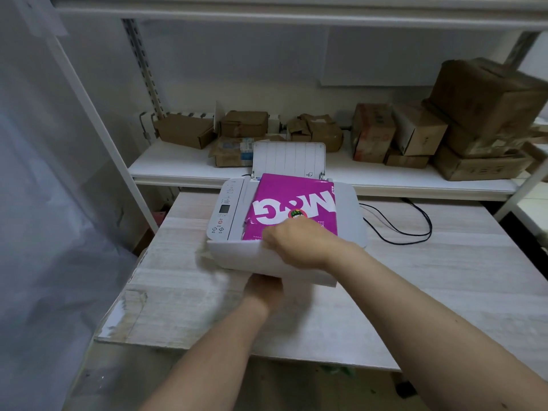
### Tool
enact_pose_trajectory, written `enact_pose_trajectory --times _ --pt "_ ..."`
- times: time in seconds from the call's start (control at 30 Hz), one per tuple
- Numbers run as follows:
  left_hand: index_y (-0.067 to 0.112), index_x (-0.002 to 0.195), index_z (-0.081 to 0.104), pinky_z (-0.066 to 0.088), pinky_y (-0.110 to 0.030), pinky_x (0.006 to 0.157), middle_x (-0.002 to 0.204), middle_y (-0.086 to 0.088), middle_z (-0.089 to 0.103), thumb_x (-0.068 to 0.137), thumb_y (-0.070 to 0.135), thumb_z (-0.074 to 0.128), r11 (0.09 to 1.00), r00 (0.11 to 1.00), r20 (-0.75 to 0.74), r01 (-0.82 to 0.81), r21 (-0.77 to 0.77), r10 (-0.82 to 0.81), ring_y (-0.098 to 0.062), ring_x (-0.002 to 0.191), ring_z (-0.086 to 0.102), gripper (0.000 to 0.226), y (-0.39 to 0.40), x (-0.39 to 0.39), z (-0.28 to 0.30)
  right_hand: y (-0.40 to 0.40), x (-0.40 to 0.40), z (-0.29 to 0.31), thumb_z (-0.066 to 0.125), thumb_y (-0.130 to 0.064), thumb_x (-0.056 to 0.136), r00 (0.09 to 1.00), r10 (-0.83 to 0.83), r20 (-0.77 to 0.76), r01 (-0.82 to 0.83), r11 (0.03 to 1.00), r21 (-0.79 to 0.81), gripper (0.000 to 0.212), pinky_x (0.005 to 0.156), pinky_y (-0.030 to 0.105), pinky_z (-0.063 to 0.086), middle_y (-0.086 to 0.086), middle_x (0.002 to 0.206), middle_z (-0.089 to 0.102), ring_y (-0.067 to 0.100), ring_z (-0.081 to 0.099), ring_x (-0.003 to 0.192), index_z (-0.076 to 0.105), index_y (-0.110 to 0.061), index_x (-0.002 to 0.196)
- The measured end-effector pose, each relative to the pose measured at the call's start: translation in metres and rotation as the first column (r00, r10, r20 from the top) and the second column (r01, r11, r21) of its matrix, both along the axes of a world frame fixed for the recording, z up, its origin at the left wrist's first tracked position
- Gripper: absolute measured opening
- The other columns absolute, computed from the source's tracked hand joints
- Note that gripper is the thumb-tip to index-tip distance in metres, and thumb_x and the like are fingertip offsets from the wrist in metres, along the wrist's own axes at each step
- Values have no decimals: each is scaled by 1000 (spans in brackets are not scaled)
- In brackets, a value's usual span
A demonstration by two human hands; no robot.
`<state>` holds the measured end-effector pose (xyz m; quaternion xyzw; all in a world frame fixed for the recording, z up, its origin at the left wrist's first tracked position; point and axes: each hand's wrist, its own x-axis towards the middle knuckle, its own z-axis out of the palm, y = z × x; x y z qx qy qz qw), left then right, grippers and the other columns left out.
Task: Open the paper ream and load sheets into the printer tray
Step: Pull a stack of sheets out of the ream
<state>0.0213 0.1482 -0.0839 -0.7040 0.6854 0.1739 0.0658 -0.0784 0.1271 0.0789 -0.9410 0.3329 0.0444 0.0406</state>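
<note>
A magenta paper ream (292, 203) with white lettering lies on top of the white printer (228, 209). Its near end is torn open. A stack of white sheets (246, 258) sticks out of that end toward me, past the printer's front edge. My right hand (299, 243) rests on top of the sheets at the wrapper's opening. My left hand (264, 289) is under the sheets, mostly hidden by them, holding them from below. The printer's rear paper tray (289, 158) stands upright behind the ream, with nothing in it.
The printer sits on a pale wooden table (415, 277). A black cable (397, 223) loops on the table right of the printer. Behind, a white shelf (184, 164) carries several cardboard boxes (480, 114). A white shelf post (98, 129) slants at left.
</note>
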Motion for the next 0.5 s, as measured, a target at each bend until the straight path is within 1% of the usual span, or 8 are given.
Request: enact_pose_trajectory --times 0.07,0.17,0.23,0.3,0.33,0.37,0.43,0.5 --pt "2 128 52 43 -42 102 136 -22 52 93 12 33 996 992 -105 -80 -32 76 -37 124 50 41 1 -1 6 -4 3 19 40 -9 94 999 -22 35 24 998 -53 15 51 31 30 -5 61 34 17 36 57 40 -18 83" --pt "7 135 49 41 -39 103 141 -20 49 96 15 33 989 954 -264 -146 -2 140 -36 127 48 43 -1 -6 25 -11 2 32 40 -13 96 997 -43 71 50 993 -103 17 54 32 32 -5 62 34 21 40 62 39 -21 81" --pt "4 131 54 38 -35 104 140 -21 51 97 16 35 983 928 -324 -178 52 185 -34 128 48 41 -3 -9 40 -13 1 35 40 -14 96 994 -51 92 59 994 -93 17 61 36 37 -2 69 43 25 46 72 40 -22 81" --pt "-2 122 58 41 -34 98 132 -25 56 95 16 38 961 861 -427 -259 99 276 -36 121 53 38 -3 -11 54 -14 1 41 41 -15 96 993 -57 103 66 994 -83 15 65 37 41 2 81 53 28 51 77 43 -22 83" --pt "-5 117 60 46 -35 92 123 -27 61 94 15 40 945 806 -496 -300 128 323 -37 112 58 36 -2 -10 59 -15 0 46 41 -15 95 992 -61 112 70 994 -83 14 65 36 41 3 85 55 28 52 79 45 -22 84" --pt "-4 112 60 50 -35 82 109 -26 66 93 14 41 918 714 -582 -351 183 389 -35 96 64 33 -1 -10 63 -16 -1 52 41 -16 95 990 -65 126 76 993 -85 13 65 35 40 4 87 56 28 52 79 48 -22 86" --pt "5 98 59 48 -27 62 81 -14 67 94 15 40 840 470 -708 -415 350 527 -21 65 63 22 3 -13 75 -18 -3 68 39 -18 96 983 -67 171 85 992 -97 14 63 33 37 3 87 56 26 50 78 49 -23 87" --pt "9 81 57 45 -23 56 64 -8 67 95 18 37 781 252 -767 -419 463 590 -15 52 64 26 4 -14 88 -18 -8 87 39 -19 96 972 -63 225 89 990 -108 16 62 32 33 1 84 53 26 50 79 47 -25 83"
